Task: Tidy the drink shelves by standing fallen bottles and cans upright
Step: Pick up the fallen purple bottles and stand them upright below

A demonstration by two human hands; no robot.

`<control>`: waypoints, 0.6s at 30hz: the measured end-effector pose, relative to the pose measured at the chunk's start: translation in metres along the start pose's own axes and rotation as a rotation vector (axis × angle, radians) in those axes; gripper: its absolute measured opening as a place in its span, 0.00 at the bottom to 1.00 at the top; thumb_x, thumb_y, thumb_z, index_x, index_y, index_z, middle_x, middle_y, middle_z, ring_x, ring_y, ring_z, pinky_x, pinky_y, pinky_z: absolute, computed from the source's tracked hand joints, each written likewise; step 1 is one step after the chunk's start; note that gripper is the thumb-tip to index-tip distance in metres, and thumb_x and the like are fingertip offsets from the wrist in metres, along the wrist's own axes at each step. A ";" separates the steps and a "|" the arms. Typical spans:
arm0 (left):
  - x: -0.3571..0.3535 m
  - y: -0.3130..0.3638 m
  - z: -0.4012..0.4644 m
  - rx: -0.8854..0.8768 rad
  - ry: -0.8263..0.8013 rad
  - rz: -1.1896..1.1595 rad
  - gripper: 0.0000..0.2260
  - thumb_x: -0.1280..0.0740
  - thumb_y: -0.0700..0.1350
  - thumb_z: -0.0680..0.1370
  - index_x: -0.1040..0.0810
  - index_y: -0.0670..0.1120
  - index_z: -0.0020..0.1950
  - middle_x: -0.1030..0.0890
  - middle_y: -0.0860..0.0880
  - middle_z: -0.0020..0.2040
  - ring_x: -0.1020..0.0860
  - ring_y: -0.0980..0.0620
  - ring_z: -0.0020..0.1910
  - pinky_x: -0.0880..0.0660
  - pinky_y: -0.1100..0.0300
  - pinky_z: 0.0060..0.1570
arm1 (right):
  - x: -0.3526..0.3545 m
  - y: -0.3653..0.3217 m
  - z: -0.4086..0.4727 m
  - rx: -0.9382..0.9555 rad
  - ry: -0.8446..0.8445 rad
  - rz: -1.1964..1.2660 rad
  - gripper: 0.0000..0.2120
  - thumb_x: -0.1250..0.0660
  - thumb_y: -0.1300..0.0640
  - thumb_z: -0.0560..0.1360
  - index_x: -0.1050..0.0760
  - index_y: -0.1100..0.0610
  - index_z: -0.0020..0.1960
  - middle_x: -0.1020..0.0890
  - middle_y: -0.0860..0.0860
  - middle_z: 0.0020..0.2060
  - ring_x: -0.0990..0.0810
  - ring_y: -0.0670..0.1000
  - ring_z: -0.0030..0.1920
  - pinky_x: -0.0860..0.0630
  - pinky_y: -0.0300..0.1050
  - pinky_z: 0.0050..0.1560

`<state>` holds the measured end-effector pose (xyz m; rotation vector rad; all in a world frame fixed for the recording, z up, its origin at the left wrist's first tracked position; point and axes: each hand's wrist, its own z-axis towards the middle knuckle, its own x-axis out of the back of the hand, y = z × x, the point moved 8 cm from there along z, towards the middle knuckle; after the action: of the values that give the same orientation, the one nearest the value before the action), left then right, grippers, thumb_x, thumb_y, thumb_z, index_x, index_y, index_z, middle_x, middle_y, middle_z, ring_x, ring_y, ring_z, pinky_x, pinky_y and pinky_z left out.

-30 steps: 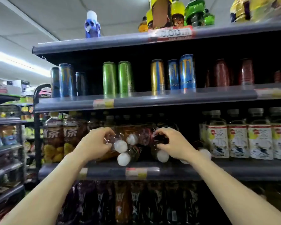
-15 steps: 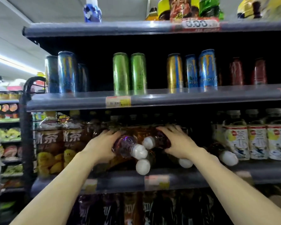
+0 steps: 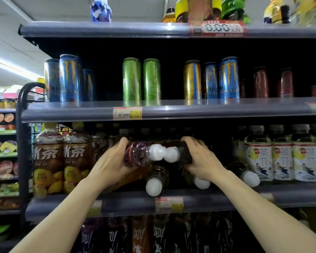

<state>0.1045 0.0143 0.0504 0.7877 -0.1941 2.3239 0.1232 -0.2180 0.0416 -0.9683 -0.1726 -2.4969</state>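
Observation:
Several white-capped bottles lie on their sides in the middle of the third shelf (image 3: 135, 205). My left hand (image 3: 109, 161) grips a purple-tinted bottle (image 3: 137, 155), lifted off the pile with its cap pointing right. My right hand (image 3: 202, 158) grips a dark bottle (image 3: 181, 154) whose cap points left and touches the other cap. Below them lie three more fallen bottles: one in the centre (image 3: 154, 180), one under my right wrist (image 3: 199, 181), and one at the right (image 3: 244, 173).
Upright iced-tea bottles (image 3: 62, 161) stand to the left and white-label tea bottles (image 3: 281, 154) to the right. Tall cans (image 3: 140, 79) stand on the shelf above. Dark bottles (image 3: 153, 234) fill the shelf below. A black rack frame (image 3: 22, 143) borders the left side.
Both hands have closed on a bottle each and raised them off the pile, bringing the two caps together. The view has moved closer to the shelf.

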 end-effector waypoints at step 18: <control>0.059 0.050 -0.017 0.093 0.368 -0.176 0.27 0.24 0.61 0.61 0.34 0.48 0.45 0.23 0.50 0.40 0.23 0.50 0.37 0.24 0.46 0.35 | 0.095 -0.033 -0.026 -0.002 0.435 0.327 0.32 0.22 0.47 0.63 0.34 0.55 0.58 0.24 0.50 0.49 0.23 0.53 0.47 0.24 0.51 0.43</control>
<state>0.0293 0.0145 0.0749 0.3907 0.1406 2.2735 0.0306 -0.2307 0.0868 -0.3936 0.1180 -2.3297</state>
